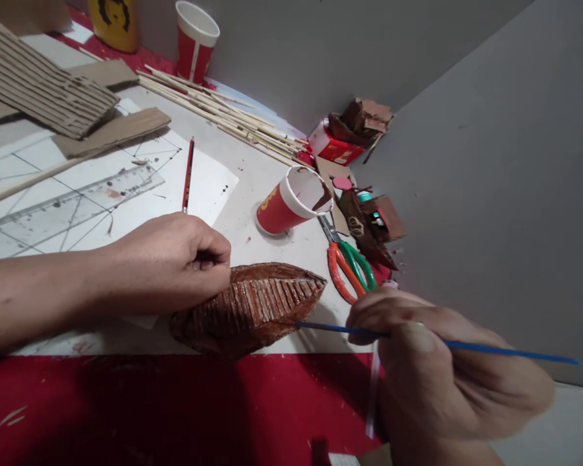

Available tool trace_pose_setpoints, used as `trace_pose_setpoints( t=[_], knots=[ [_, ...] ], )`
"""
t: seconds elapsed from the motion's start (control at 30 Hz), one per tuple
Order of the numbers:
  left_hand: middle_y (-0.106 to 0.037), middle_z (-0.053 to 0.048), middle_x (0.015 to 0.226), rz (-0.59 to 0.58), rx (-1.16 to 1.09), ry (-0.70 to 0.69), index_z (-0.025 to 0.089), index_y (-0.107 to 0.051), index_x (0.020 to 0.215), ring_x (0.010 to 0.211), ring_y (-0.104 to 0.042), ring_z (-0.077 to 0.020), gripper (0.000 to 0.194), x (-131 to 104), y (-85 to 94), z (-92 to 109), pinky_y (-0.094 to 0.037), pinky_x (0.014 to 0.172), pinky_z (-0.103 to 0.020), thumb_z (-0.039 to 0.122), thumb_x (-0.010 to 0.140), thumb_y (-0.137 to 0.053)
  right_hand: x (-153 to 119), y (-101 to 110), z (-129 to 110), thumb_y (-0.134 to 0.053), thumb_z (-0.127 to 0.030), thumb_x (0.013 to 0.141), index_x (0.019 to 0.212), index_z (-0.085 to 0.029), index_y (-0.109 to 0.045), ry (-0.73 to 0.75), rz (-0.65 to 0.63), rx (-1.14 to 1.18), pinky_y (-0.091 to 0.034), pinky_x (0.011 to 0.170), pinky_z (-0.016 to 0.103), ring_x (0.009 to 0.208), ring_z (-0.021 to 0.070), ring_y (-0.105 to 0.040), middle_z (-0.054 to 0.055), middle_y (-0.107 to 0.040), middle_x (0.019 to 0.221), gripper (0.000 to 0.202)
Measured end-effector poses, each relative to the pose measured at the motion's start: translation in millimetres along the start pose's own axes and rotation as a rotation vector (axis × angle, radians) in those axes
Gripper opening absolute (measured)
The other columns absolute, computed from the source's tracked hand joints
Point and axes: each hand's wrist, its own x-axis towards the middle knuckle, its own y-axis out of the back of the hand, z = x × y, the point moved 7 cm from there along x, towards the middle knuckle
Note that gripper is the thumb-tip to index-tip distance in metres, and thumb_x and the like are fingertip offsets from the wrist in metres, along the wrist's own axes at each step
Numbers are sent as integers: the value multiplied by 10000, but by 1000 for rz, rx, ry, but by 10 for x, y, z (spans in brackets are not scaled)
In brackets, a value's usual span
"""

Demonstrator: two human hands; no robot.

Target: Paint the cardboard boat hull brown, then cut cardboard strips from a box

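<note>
A small model boat [252, 307] with a ribbed, glossy brown inside lies on the white work surface. My left hand [184, 259] is closed at the boat's far left rim, thumb and forefinger pinched on it; the other fingertips are hidden. Between thumb and fingers, my right hand [432, 362] holds a thin blue paintbrush [510, 353]. Its tip touches the boat's inside near the front right. Just beyond the boat stands a red and white paper cup [284, 207] with brown paint smeared inside its rim.
Scissors [352, 265] with orange and green handles lie right of the cup. Behind are wooden sticks [223, 110], another cup [194, 48] and brown cardboard pieces [374, 220]. At left are corrugated cardboard [43, 77], a clear ruler [78, 200] and a pencil [189, 171]. A grey wall [505, 175] bounds the right.
</note>
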Motion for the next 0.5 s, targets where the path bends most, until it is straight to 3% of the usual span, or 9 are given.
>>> trace_pose_setpoints(
  t=[0.13,0.5],
  knots=[
    [-451,40,466,8,-2,-15,191,-553,520,446,-336,-72,221,2,0,-1,-217,405,-208,215,738,-531,13,-7,-32,-624,-195,911,827,-213,-690,76,57,0,-533,553,372,559,182,-634,14,-661,635,108],
    [-470,39,471,-1,3,22,199,-560,524,452,-353,-78,197,-3,4,-1,-224,418,-226,211,719,-534,24,-8,87,-638,-226,924,725,-191,-658,-11,144,13,-497,513,336,491,150,-578,-2,-603,562,202]
  ],
)
